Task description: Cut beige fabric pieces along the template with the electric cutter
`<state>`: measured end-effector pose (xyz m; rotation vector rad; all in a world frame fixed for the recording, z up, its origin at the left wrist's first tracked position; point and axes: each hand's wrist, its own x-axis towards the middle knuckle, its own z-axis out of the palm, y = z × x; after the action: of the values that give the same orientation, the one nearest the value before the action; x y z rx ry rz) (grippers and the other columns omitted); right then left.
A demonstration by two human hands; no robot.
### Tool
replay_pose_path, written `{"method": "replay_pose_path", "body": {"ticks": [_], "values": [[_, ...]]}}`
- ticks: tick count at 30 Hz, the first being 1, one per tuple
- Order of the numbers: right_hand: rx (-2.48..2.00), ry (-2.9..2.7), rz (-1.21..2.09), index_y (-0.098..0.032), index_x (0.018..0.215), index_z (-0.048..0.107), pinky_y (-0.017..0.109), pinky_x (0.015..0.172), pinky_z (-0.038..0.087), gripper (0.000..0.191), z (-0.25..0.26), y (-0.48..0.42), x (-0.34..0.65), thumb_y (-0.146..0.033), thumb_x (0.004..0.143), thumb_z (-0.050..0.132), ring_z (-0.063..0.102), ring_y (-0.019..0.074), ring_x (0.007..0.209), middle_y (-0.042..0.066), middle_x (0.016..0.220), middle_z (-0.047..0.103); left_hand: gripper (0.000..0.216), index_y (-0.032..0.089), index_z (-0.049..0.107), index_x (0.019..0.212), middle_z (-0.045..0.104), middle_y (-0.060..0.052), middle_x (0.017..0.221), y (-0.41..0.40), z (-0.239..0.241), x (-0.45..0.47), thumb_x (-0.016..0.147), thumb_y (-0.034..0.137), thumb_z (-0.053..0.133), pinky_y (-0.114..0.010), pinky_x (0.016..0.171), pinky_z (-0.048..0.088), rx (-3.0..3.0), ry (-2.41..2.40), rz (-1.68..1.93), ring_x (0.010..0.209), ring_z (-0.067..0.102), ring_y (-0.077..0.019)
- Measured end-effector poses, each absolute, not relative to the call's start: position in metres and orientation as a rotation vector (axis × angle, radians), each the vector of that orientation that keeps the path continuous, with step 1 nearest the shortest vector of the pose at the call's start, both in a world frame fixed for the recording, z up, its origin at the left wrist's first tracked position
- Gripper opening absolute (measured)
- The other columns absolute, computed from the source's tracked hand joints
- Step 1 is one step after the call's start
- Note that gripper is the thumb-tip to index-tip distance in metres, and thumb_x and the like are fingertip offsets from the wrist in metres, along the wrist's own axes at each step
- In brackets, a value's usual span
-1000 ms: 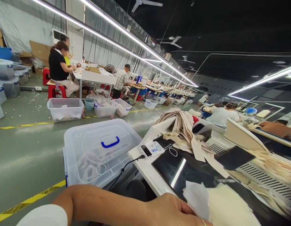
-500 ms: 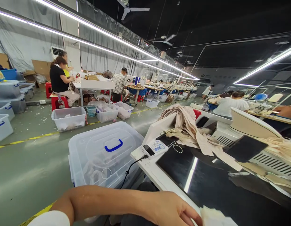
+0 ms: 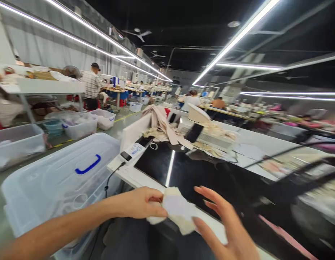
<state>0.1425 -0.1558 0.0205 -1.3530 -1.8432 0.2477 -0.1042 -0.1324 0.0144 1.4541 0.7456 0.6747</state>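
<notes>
A small cream-white piece of fabric (image 3: 178, 207) with ragged, fuzzy edges hangs over the front edge of the table. My left hand (image 3: 146, 203) pinches its left side between thumb and fingers. To the right, my right hand (image 3: 224, 224) has its fingers spread, the thumb close to the fabric's right edge; whether it touches I cannot tell. Beneath and beyond both hands lies the glossy black table surface (image 3: 210, 177). A strip of pink material (image 3: 285, 234) rests on it to the right of my right hand.
A lidded clear bin (image 3: 59, 173) with a blue handle stands left of the table. A white device with a cable (image 3: 126, 156) sits at the table corner. Beige fabric strips (image 3: 167, 126) are heaped at the far side. A person in a checked shirt (image 3: 92, 85) is farther off.
My view has swung to the right. The left hand and the cream-white fabric now show fully, and my right hand has come into view beside them.
</notes>
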Motion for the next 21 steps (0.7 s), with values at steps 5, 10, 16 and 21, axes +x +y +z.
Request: {"method": "replay_pose_path", "body": {"ticks": [5,10,16,21], "values": [[-1.372,-1.942,0.707,-0.030,0.136,0.052,0.045,0.105,0.048,0.052,0.031,-0.156,0.129,-0.048,0.088,0.061,0.058,0.0281,0.126,0.010,0.132,0.064,0.022,0.016,0.069,0.101,0.063,0.003,0.082,-0.131,0.028,-0.107,0.086,0.026,0.058,-0.021,0.063,0.036,1.630,0.885,0.586,0.070,0.050,-0.0117],[-1.273,-1.572,1.081,-0.029,0.127,0.054,0.044,0.097,0.051,0.054,0.029,-0.154,0.125,-0.062,0.085,0.060,0.057,0.0302,0.127,0.014,0.139,0.059,0.028,0.019,0.070,0.107,0.068,0.001,0.099,-0.122,0.034,-0.104,0.083,0.025,0.057,-0.024,0.078,0.041,1.674,0.934,0.552,0.089,0.058,-0.0171],[-1.261,-1.390,1.272,-0.027,0.120,0.052,0.034,0.072,0.052,0.051,0.031,-0.143,0.126,-0.053,0.079,0.068,0.069,0.0227,0.083,0.006,0.099,0.073,0.029,0.018,0.069,0.108,0.067,0.001,0.089,-0.095,0.037,-0.097,0.083,0.030,0.059,-0.026,0.076,0.045,1.652,0.942,0.439,0.081,0.060,-0.0155],[-1.318,-1.264,1.339,-0.026,0.109,0.050,0.022,0.051,0.036,0.046,0.026,-0.120,0.133,-0.046,0.073,0.071,0.055,0.0125,0.055,-0.005,0.070,0.063,0.038,0.016,0.064,0.115,0.069,-0.003,0.091,-0.065,0.033,-0.080,0.082,0.034,0.062,-0.030,0.077,0.052,1.707,0.971,0.508,0.080,0.065,-0.0171]]}}
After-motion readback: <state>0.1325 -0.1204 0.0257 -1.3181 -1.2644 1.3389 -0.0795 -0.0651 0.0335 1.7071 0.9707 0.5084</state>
